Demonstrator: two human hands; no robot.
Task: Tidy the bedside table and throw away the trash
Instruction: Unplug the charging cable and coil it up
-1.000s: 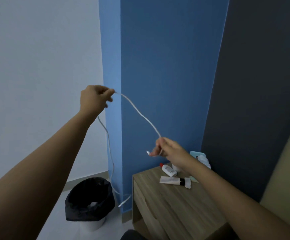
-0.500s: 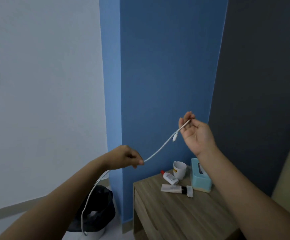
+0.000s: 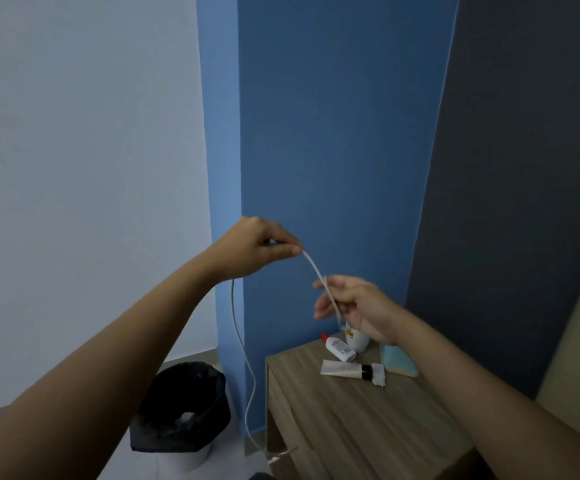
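No readable text; mug [image 3: 357,337] label blurred.

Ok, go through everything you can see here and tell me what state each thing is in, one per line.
left hand: raised, pinching the cable
right hand: closed around the cable, near one end
white cable: held in the air, long tail hanging to the floor
bin: open, black liner in it
white bottle: lying down, red cap on
tube: lying flat, black cap on
mug: upright, mostly hidden
teal box: on the bedside table, partly hidden
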